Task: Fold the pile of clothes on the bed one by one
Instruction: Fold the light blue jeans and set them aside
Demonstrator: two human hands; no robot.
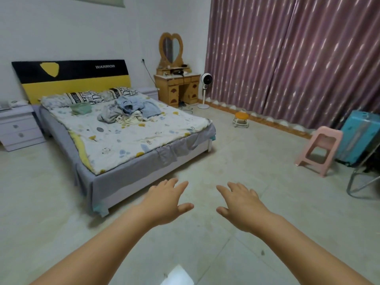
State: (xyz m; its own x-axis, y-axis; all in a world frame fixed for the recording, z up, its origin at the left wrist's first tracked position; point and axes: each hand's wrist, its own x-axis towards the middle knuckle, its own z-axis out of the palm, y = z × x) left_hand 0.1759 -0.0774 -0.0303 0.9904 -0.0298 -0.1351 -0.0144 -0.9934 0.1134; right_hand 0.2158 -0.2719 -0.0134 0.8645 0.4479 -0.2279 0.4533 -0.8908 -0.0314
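A loose pile of clothes (129, 111), grey, blue and cream, lies heaped on the far half of the bed (127, 140), close to the pillows. A folded green garment (80, 108) sits apart to the pile's left. My left hand (166, 202) and my right hand (240, 204) are stretched out side by side over the tiled floor, palms down, fingers spread and holding nothing. Both hands hover off the near corner of the bed, well short of the pile.
A white nightstand (18, 128) stands left of the bed, a wooden dressing table (176, 87) with a heart mirror beyond it. A standing fan (205, 89), an orange stool (241, 119), a pink plastic stool (320, 149) and a teal case (357, 136) line the curtain side.
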